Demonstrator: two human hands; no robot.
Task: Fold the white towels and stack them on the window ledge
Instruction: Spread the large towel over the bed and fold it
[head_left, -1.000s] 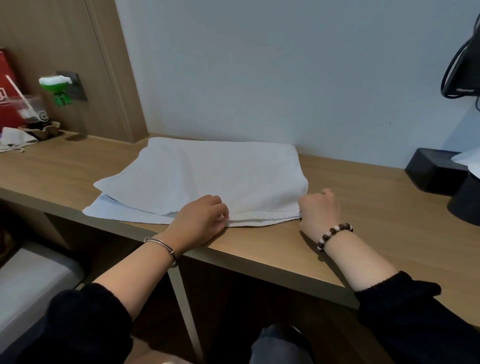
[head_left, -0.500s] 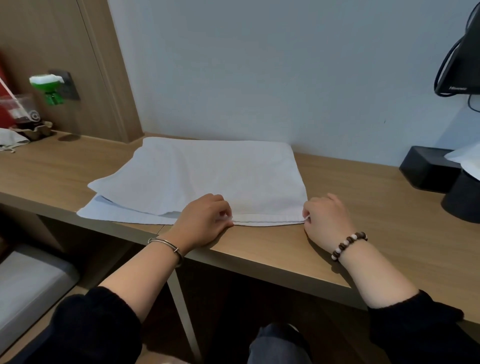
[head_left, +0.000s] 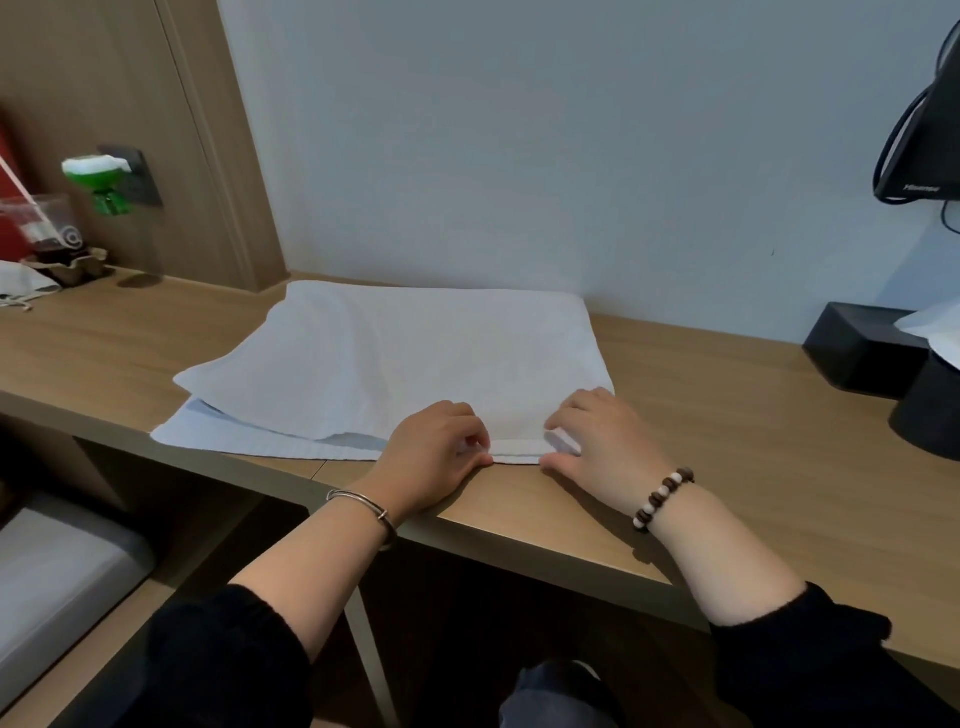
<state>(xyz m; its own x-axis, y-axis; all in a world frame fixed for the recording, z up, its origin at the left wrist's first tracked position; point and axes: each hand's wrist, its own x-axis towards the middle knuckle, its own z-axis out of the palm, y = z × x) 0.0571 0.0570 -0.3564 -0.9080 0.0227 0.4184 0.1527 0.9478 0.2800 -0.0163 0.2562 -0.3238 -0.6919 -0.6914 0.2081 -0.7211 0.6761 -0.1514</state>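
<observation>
Head view: right hand (head_left: 602, 441) slid left along towel (head_left: 415, 364) hem (toward left hand (head_left: 436, 457)).

Green plug-in device (head_left: 98, 179) at wall; black boxes (head_left: 860, 353) right.

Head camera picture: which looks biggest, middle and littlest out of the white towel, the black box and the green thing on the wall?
1. white towel
2. black box, partly covered
3. green thing, farther away, so true size is unsure
</observation>
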